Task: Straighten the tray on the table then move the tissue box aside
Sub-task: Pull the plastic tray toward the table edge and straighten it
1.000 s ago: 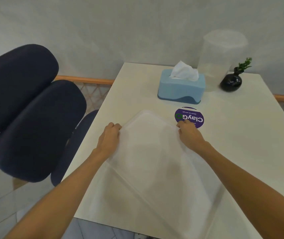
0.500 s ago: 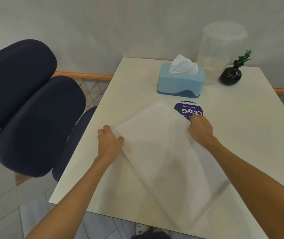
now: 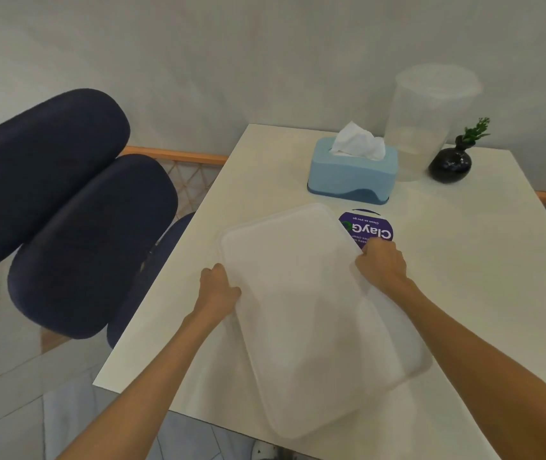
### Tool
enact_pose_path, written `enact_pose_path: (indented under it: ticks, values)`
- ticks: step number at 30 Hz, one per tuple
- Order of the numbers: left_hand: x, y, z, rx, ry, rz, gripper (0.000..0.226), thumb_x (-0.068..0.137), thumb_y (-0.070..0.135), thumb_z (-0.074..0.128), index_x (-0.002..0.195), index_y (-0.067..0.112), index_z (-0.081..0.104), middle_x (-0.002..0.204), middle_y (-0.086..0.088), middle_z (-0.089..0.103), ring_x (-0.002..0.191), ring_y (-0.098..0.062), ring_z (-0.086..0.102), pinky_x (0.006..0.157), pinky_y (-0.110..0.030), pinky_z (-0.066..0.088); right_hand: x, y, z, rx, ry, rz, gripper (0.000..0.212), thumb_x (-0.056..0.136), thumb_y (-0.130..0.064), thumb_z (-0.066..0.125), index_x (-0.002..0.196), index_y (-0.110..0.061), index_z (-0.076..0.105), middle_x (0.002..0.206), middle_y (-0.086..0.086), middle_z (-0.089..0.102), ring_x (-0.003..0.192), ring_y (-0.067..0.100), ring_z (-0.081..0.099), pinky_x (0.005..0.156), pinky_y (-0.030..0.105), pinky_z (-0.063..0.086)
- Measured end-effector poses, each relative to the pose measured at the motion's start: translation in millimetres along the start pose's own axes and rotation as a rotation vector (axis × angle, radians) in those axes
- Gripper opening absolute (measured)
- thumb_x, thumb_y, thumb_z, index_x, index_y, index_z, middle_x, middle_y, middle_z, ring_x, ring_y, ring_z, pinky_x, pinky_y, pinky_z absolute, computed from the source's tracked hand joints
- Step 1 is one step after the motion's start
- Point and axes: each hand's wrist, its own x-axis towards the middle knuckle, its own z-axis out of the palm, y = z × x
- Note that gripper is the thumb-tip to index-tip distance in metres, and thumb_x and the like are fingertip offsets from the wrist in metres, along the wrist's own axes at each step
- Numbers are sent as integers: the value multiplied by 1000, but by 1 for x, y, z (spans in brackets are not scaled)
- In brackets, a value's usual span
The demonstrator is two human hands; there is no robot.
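Observation:
A translucent white tray [image 3: 305,313] lies on the white table [image 3: 484,293], its long side running from far left toward near right, slightly skewed to the table's edges. My left hand [image 3: 217,287] grips its left rim with curled fingers. On the right rim my right hand [image 3: 382,263] holds on near the far corner. A light blue tissue box [image 3: 353,174] with a white tissue sticking out stands beyond the tray, apart from it.
A round purple sticker [image 3: 366,229] sits between tray and tissue box, partly under my right hand. A clear lidded plastic container [image 3: 427,121] and a small black vase with a green sprig [image 3: 450,164] stand at the far edge. Dark blue chairs [image 3: 66,227] crowd the table's left side.
Both hands have turned the tray clockwise, from a diagonal diamond pose to nearly in line with the table. My left hand slid back toward me along the rim.

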Motion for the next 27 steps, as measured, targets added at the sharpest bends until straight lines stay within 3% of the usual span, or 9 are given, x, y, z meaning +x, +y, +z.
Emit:
enact_pose_path:
  ticks: [4,7,11,16,22,27]
  values:
    - [17,-2,-17,58,31,60,25,80,0,56,105,-5,57,109,-22,59,101,-36,56,81,-41,51,0,-5,5,86,-30,-14,13,84,-8,54,94,-2,59,92,14,62,80,28,56,65,30,42]
    - [36,5,-35,126,76,110,7,78,-7,54,82,-5,59,90,-21,62,90,-38,59,78,-45,50,-2,-18,10,93,-60,-35,4,83,-6,52,81,-6,48,76,7,50,76,28,52,51,24,33]
    - [69,5,-56,197,118,163,35,74,-14,49,55,12,35,62,-4,41,71,-28,45,64,-37,36,-2,-39,21,130,-69,-36,11,83,-8,54,83,-6,44,81,8,50,74,26,48,46,23,27]
    - [112,2,-86,233,86,244,40,72,-18,43,49,11,30,56,-3,36,63,-25,38,61,-35,30,-4,-76,33,125,-89,35,15,87,-16,54,90,-8,42,90,9,50,77,27,51,56,27,37]
    - [151,-3,-103,184,-29,307,18,74,-15,44,67,-4,56,69,-15,53,71,-33,51,64,-35,37,-9,-104,40,124,-70,135,16,89,-20,51,92,-9,40,92,8,48,80,28,48,68,31,38]
    - [163,4,-109,188,-34,386,35,75,-16,44,52,9,39,59,-3,44,66,-23,44,64,-30,35,-7,-113,46,133,-37,207,16,89,-21,51,93,-9,40,93,9,49,81,27,49,68,33,39]
